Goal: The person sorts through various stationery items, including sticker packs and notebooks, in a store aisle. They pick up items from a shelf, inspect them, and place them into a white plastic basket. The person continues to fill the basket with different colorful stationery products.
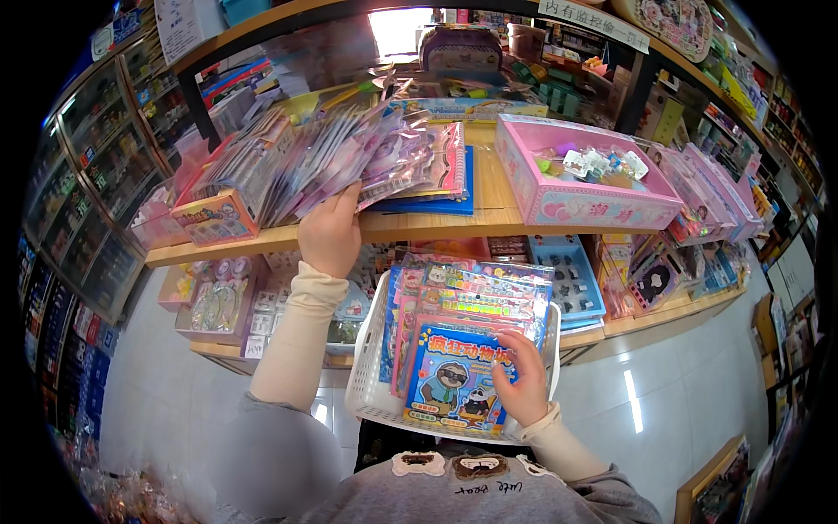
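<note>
My left hand (331, 229) is at the front edge of the wooden shelf (419, 226), its fingers against a leaning row of plastic-wrapped packets (327, 157); how firmly they grip is hidden. Flat plastic-wrapped packets and a pink spiral notebook (446, 154) lie just right of that row, over a blue flat item (468, 177). A white perforated plastic basket (373, 399) is before my body, filled with sticker packets (481, 295). On top rests a blue cartoon booklet (452, 380) showing a sloth and a panda. My right hand (522, 380) lies at its right edge, fingers curled, thumb on the cover.
An open pink box (589, 203) of small wrapped items stands on the shelf at right. An orange display box (216, 216) of packets stands at left. On the lower shelf are a blue tray (566, 275) and a box of round items (219, 304). Glass cabinets (91, 177) line the left.
</note>
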`<state>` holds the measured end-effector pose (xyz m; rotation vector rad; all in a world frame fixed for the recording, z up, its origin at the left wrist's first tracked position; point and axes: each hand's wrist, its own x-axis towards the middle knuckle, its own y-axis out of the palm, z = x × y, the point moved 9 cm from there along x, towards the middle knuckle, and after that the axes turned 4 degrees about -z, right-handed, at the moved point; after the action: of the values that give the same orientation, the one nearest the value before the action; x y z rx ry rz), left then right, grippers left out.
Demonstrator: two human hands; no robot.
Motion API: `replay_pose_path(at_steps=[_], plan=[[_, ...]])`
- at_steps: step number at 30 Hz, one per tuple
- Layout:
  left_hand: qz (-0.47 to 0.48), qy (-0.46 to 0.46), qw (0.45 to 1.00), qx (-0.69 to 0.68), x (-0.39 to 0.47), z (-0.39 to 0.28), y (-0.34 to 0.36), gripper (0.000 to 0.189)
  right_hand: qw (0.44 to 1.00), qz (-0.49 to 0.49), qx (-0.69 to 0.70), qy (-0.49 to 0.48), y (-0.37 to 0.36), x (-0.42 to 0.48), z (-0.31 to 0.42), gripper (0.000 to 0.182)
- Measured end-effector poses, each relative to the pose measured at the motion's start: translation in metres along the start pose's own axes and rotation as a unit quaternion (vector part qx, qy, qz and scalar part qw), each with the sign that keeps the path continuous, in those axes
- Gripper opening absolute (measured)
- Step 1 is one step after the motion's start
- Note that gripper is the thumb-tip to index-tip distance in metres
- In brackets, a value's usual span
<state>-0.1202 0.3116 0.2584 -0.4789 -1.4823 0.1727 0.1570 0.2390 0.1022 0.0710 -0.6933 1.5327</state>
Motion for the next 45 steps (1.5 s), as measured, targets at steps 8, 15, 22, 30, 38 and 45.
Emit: replay_pose_path(at_steps=[8, 15, 22, 30, 38, 45], plan=[[-0.029, -0.108, 0.993, -0.038, 0.002, 0.017, 0.002, 0.030, 0.966, -0.011, 0.254, 0.055, 0.001, 0.065, 0.019, 0.040], [-0.068, -0.140, 0.986, -0.063, 0.002, 0.027, -0.003, 0.027, 0.980, -0.096, -0.104, -0.138, 0.028, 0.178, 0.079, 0.043], [-0.086, -0.144, 0.984, -0.060, -0.002, 0.030, -0.003, 0.026, 0.914, 0.084, -0.395, 0.044, 0.064, 0.247, 0.073, 0.030], [-0.107, -0.144, 0.982, -0.064, -0.009, 0.026, 0.000, 0.027, 0.900, 0.033, -0.435, 0.024, 0.066, 0.272, 0.055, 0.026], [-0.056, -0.175, 0.981, -0.057, -0.017, 0.026, 0.011, 0.026, 0.964, 0.089, 0.079, 0.238, 0.074, 0.287, 0.061, 0.016], [-0.058, -0.176, 0.980, -0.074, -0.008, 0.029, 0.006, 0.026, 0.992, 0.036, 0.071, 0.093, 0.005, 0.254, 0.122, 0.026]])
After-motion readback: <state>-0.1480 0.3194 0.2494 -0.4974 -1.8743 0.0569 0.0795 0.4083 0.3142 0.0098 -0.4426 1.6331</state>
